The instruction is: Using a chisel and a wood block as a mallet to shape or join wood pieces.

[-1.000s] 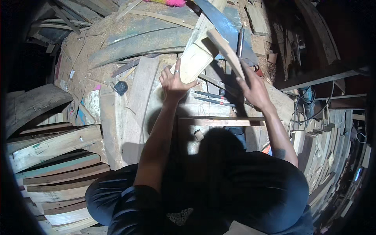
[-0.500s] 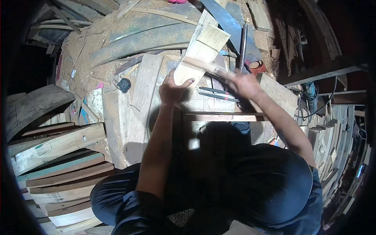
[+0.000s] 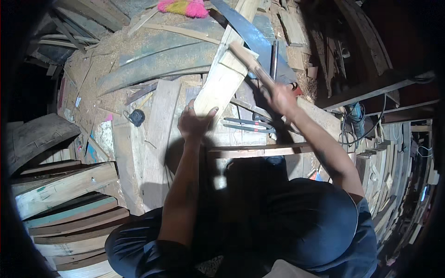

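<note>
A pale wooden board [image 3: 218, 88] slants away from me, with a crosswise line or step near its far end. My left hand [image 3: 194, 123] grips its near end, thumb on the right edge and fingers on the left. My right hand [image 3: 282, 101] is closed round the brown handle of a wooden tool [image 3: 244, 54] with a pale, blunt end. That end lies over the far part of the board; whether it touches is unclear. A handsaw [image 3: 252, 37] with a wide blue-grey blade lies just beyond, its reddish handle partly hidden. A dark metal bar [image 3: 274, 60] stands out beside the blade.
Two slim dark tools with red bands [image 3: 248, 125] lie right of my left hand. A small black round object [image 3: 136, 117] sits at left. Stacked planks [image 3: 69, 190] fill the left side. A pink and yellow fuzzy thing [image 3: 183, 8] lies at the far edge. A corded power tool [image 3: 356, 118] is at right.
The wooden tool has moved from the board's middle toward its far end, with my right hand following. The whole view has shifted slightly. My left hand keeps its hold on the board.
</note>
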A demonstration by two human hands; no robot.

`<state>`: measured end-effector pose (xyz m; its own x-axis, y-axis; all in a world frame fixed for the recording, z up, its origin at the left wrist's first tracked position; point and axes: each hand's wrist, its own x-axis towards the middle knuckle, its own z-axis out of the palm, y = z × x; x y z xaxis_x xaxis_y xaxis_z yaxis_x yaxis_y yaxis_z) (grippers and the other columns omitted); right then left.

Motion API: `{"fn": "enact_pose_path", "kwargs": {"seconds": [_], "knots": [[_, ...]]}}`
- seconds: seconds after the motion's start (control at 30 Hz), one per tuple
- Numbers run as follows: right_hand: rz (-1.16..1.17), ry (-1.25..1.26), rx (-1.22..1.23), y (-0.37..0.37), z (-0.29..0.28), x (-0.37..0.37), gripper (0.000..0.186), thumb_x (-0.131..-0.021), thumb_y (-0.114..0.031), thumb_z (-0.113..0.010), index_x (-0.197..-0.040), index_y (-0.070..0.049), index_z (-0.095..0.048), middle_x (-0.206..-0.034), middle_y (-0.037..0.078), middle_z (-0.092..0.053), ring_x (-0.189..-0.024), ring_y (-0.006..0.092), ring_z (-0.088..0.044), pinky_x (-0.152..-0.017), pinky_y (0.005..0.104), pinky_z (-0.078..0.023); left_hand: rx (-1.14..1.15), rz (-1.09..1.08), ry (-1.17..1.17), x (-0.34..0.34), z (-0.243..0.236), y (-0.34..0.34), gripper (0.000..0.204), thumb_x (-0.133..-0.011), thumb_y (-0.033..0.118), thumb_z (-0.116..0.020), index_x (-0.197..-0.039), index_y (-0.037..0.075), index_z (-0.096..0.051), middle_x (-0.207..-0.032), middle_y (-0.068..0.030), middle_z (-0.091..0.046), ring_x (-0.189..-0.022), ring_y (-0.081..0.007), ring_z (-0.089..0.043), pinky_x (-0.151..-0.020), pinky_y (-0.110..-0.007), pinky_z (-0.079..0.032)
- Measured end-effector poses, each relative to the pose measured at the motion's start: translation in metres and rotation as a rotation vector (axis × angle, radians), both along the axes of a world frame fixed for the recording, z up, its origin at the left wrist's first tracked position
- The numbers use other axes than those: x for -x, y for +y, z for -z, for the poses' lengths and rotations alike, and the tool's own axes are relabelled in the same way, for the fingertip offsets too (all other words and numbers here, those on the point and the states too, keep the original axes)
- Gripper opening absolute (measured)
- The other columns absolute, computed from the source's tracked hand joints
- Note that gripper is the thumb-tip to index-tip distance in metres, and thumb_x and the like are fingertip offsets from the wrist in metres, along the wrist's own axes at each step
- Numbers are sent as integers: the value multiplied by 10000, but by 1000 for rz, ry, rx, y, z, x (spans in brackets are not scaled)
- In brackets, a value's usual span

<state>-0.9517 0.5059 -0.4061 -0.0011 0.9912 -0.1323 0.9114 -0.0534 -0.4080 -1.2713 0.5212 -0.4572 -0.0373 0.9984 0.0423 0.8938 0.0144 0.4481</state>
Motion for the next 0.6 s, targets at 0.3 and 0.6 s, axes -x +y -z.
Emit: {"fn": "enact_pose_path", "kwargs": {"seconds": [0.3,0.6], "knots": [[-97,-138,-57,2,13,-18,865,-949,-142,-630,-1667,-424,-238,-927,225,-708,-769,428,-725,-676,532,-599,84,-13,-53,-3,-17,0,884,-695,698,-846,-1314,88,-684,-1109,-194,-760,-1053,-402,-729,-948,-501,-575],[-232,-183,102,-5,3,-3,953,-924,-54,-621,-1664,-489,-207,-991,240,-702,-734,392,-735,-687,507,-616,144,-45,-36,0,-20,-2,889,-688,674,-867,-1354,119,-669,-1226,-169,-740,-1142,-352,-710,-995,-467,-561]]}}
